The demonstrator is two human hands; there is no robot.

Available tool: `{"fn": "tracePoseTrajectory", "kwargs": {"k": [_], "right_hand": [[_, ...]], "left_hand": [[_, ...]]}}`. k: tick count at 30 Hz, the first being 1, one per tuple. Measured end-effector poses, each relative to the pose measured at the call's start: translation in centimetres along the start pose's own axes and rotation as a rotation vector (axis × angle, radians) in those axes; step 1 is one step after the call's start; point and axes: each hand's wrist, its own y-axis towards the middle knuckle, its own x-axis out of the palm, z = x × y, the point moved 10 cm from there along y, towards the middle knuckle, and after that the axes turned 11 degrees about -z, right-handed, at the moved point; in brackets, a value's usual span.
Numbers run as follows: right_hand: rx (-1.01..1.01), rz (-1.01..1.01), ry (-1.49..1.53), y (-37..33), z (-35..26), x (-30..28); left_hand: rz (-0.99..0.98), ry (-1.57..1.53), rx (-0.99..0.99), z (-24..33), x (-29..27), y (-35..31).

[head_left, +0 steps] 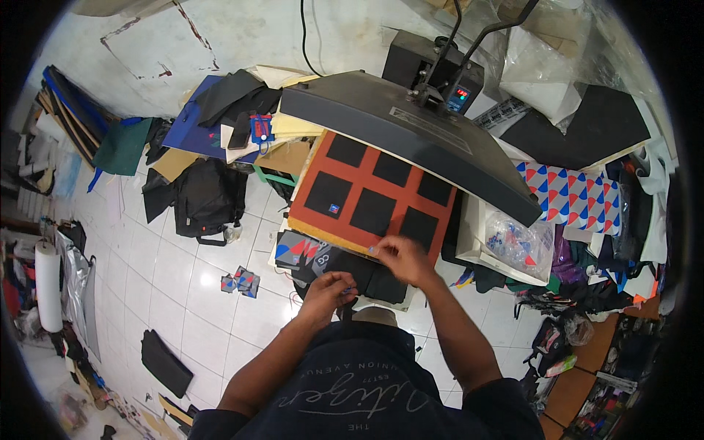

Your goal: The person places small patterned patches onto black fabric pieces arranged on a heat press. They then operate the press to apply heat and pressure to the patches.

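the right hand (403, 259) pinches a small bluish patch (372, 250) at the near edge of the flat orange-red pad (361, 180); the curled left hand's (327, 295) hold is unclear. best lower it flat, straight onto a black fabric square (371, 212).

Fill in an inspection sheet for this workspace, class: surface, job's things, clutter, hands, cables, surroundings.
Surface: red-orange pad, partly overhung by a dark press plate.
Job's things: six black squares visible on the pad; one carries a small patch.
Clutter: black backpack, loose printed pieces and dark cloth on the white tiled floor.
Hands: right hand appears to pinch a tiny piece by the pad's near edge; left hand is curled on a bluish bit, too small to identify.
Cables: one black cable against the wall.
Surroundings: white box holding a plastic bag, right of the pad.
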Motion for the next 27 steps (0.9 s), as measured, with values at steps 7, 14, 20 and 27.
{"fn": "tracePoseTrajectory", "kwargs": {"k": [7, 14, 20, 27], "right_hand": [[0.010, -0.003, -0.213, 6.5, 4.2, -3.3], [0.040, -0.010, -0.405, 7.8, 5.4, -2.4], [0.041, 0.062, -0.480, 7.0, 4.6, -2.4], [-0.008, 0.110, -0.489, 6.5, 4.3, -2.4]], "left_hand": [[0.077, -0.048, 0.012, -1.1, -2.8, -1.3], [0.080, -0.096, 0.045, -1.7, -4.9, -2.3], [0.099, -0.095, 0.037, -2.2, -5.2, -2.7], [0.110, -0.067, 0.014, -2.2, -4.8, -2.4]]}}
